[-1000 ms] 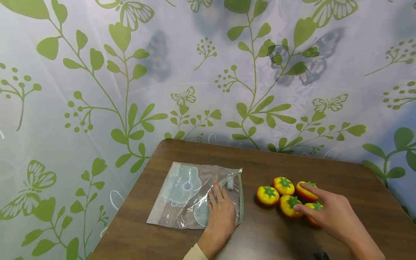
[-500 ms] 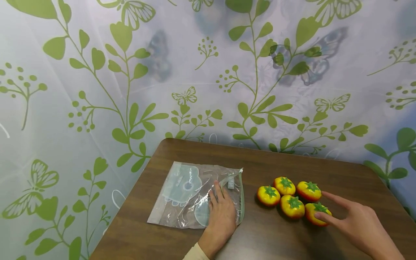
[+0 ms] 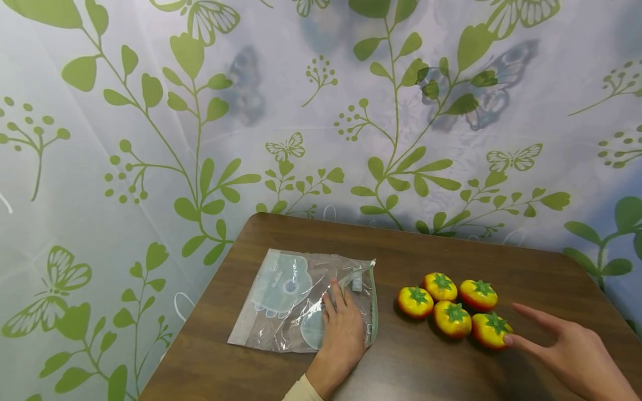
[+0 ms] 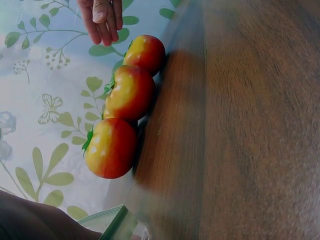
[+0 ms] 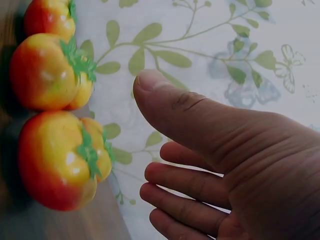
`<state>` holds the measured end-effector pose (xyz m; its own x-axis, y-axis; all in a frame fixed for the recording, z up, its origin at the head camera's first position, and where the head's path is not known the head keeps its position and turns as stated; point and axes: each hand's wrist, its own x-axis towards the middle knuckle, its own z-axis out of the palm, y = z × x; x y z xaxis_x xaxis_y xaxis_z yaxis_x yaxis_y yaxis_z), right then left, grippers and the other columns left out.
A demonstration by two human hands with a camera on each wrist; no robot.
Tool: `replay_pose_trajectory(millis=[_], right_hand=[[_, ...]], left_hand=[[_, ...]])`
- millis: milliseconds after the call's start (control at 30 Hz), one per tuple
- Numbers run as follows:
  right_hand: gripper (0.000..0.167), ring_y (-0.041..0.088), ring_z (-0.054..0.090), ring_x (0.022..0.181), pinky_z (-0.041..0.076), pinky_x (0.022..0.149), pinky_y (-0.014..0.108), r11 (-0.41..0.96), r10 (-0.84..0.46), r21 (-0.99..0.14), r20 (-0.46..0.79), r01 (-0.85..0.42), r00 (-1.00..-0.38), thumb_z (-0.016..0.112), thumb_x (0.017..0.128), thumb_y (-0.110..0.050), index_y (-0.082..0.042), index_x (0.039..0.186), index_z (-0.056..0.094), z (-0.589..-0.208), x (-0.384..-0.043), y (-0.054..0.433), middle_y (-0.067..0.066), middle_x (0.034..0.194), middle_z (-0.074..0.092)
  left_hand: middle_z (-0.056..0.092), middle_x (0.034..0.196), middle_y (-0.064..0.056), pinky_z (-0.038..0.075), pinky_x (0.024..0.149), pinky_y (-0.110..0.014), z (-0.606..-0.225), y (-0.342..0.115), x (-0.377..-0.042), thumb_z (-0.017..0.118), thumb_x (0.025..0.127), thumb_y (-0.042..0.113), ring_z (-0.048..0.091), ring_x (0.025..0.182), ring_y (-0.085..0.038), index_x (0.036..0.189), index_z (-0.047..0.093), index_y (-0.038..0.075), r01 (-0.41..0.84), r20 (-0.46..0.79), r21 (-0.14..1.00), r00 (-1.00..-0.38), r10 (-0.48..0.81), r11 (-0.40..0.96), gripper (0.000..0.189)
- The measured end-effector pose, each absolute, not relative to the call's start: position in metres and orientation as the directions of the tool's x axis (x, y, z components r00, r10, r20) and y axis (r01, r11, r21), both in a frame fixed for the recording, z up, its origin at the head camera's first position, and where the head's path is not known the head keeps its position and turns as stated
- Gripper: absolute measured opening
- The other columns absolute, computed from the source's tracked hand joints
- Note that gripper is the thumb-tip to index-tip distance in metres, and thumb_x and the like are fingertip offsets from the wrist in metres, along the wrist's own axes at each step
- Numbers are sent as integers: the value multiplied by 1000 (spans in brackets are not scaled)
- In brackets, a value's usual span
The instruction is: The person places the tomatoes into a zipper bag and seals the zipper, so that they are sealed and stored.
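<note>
Five yellow-red toy tomatoes (image 3: 453, 318) with green tops sit in a cluster on the brown table (image 3: 451, 250). My right hand (image 3: 562, 348) lies open just right of them, fingers straight. Its lower fingertip is at the edge of the nearest tomato (image 3: 491, 329); I cannot tell whether it touches. The right wrist view shows the thumb (image 5: 190, 115) and fingers spread beside the tomatoes (image 5: 55, 160). My left hand (image 3: 343, 328) rests flat on a clear zip bag (image 3: 286, 301) lying left of the tomatoes. In the left wrist view three tomatoes (image 4: 129, 92) line up, with the right hand's fingertips (image 4: 102, 20) beyond them.
A white sheet printed with green leaves and butterflies (image 3: 321, 111) hangs behind and left of the table. The bag's open mouth (image 3: 373, 301) faces the tomatoes. Bare wood (image 3: 426, 367) lies between my hands and along the near edge.
My right hand has drawn back to the right, off the tomatoes it was covering, and now lies beside the cluster. The left hand and the bag have not moved.
</note>
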<state>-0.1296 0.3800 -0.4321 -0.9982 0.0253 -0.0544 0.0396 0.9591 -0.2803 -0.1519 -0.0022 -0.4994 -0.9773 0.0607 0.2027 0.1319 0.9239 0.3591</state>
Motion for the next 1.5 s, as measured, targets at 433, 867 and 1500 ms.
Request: replay_pose_trajectory(millis=[433,867,1500], right_hand=[[94,72,55,124,55,84,70,932,32,-351,-163,88,-986,71,99,-68,5,155,54,-460,-135,398,45,148,52],[101,64,52,139,60,93,62,862,40,-479,-263,167,-964,73,97,-67,7,161,46,-481,-145,397,40,156,46],[98,63,57,135,62,92,57,844,27,-515,-236,149,-971,76,98,-61,8,161,45,-500,-150,398,44,154,46]], left_hand=[[33,167,-41,57,104,-63,-499,-2,-152,98,70,10,52,141,-64,152,47,-18,136,213,333,-975,66,933,101],[31,168,-41,57,105,-64,-498,-3,-152,99,69,10,50,142,-66,153,45,-19,142,195,352,-978,76,925,103],[29,170,-40,55,106,-66,-498,-4,-152,95,74,8,48,144,-65,154,44,-18,139,172,379,-982,78,915,97]])
